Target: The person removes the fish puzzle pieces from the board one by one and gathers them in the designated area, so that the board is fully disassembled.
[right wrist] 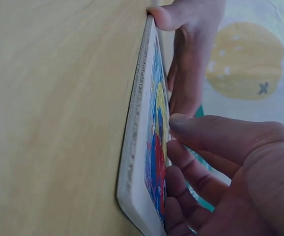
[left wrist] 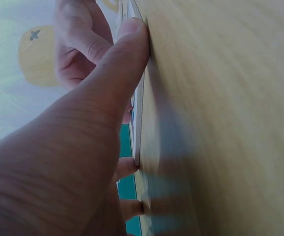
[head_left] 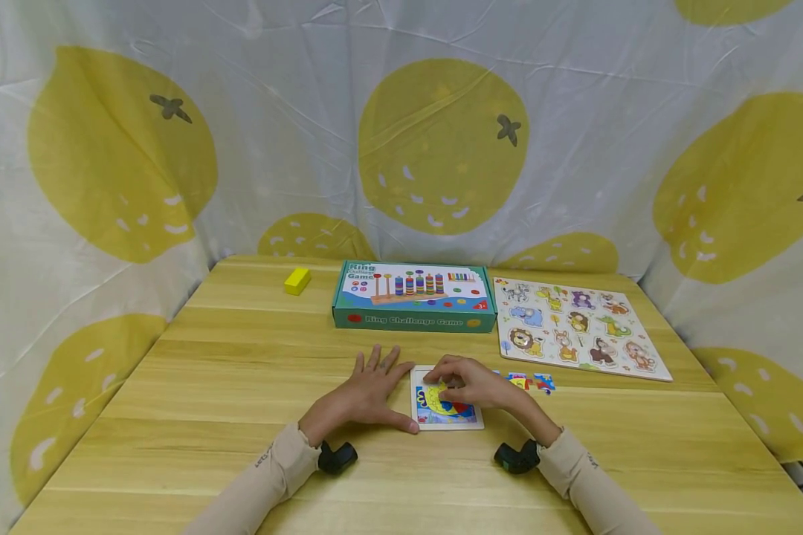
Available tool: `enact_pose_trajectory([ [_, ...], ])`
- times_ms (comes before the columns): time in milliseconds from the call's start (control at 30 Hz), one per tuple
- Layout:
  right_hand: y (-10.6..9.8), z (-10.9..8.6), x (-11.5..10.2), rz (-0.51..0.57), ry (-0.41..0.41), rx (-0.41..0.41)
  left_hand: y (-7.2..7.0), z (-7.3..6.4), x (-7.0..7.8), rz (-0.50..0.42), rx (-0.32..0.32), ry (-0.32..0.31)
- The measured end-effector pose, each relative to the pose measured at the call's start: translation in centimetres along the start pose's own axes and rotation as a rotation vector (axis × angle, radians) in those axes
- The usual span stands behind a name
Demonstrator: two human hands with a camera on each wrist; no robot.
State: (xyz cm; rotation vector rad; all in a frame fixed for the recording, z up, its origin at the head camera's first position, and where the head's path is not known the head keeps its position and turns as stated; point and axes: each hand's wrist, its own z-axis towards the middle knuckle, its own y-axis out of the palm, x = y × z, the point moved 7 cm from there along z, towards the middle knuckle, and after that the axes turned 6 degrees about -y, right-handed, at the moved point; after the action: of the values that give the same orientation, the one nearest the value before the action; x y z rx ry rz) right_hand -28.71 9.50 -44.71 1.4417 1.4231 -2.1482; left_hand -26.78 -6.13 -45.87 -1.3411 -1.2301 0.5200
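Left grip (head_left: 372,391) spread against puzzle (head_left: 444,413) | right grip (head_left: 470,382) bent, hold unclear | puzzle white-rimmed, yellow, red, blue

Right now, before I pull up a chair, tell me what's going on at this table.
A person has both hands at a small fish puzzle. The left hand is spread at its left side, thumb by the near corner; the right hand is bent over the picture, though whether it holds a piece can't be made out. Some loose pieces lie to the right. Behind are a Ring Challenge Game box, a yellow block and an animal puzzle board.
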Motion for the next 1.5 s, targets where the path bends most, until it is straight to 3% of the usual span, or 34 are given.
enact_pose_trajectory([
  [1500,0.06,-0.12,-0.26,-0.088,-0.004,-0.009,-0.08,0.06,0.06,0.025,0.01,-0.005],
])
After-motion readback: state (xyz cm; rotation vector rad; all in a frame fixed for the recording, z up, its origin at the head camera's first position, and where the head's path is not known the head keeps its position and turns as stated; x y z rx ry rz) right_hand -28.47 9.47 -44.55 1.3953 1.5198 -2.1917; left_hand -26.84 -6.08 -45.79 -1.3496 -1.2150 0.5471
